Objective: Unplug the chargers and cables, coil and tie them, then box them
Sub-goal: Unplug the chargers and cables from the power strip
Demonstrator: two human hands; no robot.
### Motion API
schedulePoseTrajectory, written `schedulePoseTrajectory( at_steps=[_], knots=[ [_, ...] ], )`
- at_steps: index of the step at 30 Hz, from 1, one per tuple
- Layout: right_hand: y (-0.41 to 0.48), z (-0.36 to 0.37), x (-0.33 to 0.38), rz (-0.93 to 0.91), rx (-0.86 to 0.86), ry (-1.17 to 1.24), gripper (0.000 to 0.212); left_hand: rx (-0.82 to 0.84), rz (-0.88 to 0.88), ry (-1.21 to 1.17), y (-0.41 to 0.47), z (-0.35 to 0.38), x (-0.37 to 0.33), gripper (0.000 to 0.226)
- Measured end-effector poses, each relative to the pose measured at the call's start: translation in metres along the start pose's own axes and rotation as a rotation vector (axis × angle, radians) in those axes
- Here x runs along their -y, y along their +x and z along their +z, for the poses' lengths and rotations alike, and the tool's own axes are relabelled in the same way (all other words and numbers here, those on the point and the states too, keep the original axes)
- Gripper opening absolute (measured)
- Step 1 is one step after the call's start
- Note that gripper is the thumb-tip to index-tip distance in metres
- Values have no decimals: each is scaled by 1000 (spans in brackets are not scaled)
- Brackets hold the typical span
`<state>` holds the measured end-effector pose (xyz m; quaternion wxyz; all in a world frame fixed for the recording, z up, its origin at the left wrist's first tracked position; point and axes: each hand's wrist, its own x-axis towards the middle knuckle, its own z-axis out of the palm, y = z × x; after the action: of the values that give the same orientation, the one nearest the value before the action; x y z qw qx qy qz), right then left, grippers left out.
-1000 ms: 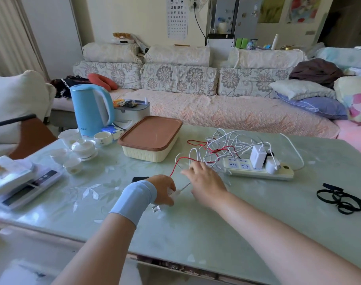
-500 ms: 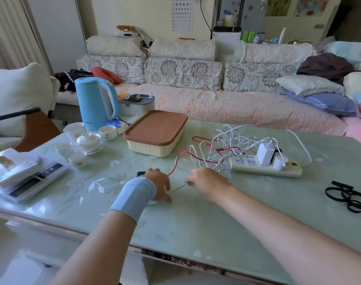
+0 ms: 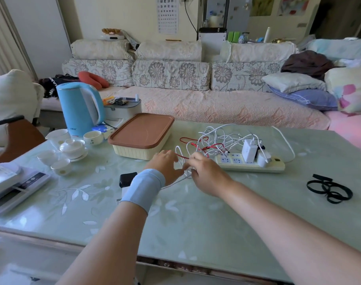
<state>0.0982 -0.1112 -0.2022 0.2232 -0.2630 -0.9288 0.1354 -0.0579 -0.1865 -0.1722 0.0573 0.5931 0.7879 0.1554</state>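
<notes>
Between the box [image 3: 142, 138] and the power strip [image 3: 249, 165], on the bench [image 3: 196, 227], both hands work at the near edge of the cables [image 3: 218, 138]. The right grip [image 3: 206, 173] looks pinched on a white cable [image 3: 173, 183] that trails back toward the left wrist. The left grip [image 3: 165, 164] lies over the strands with its fingers reaching forward; whether it holds one, I cannot tell.

The main risk is a hard pull. The cables are a loose heap of white loops with a red cable [image 3: 196, 140] threaded through, so tugging one strand would likely tighten the snarl rather than free it. Two white chargers [image 3: 250, 150] stand plugged in the strip, and a drag on their leads could slide the strip across the glossy bench or wrench a plug out at an angle.

Coiling also looks awkward from here: the black ties [image 3: 329, 189] lie well apart to the right, and the box has its brown lid on.
</notes>
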Motion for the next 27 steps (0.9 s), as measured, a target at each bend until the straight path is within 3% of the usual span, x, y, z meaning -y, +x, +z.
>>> schedulePoseTrajectory(
  at_steps=[4, 11, 13, 15, 17, 21, 27],
  knots=[
    [-15, -40, -34, 142, -120, -48, 27, -100, 169, -160, 18, 14, -55, 25],
    [-43, -96, -114, 428, -390, -55, 14, -89, 353, -149, 57, 53, -133, 34],
    [-47, -101, -133, 517, -387, -78, 24, -86, 372, -121, 69, 61, -149, 40],
    [-50, -102, -149, 621, -305, -79, 49, -92, 357, -132, 81, 66, -158, 46],
    [-52, -101, -161, 687, -209, -71, 61, -115, 336, -165, 92, 70, -165, 49],
    [-55, -88, -168, 683, -217, -115, 47, -116, 333, -195, 107, 82, -179, 48],
    [-46, -71, -170, 794, -293, -112, 51, -96, 360, -286, 113, 106, -182, 64]
  ],
)
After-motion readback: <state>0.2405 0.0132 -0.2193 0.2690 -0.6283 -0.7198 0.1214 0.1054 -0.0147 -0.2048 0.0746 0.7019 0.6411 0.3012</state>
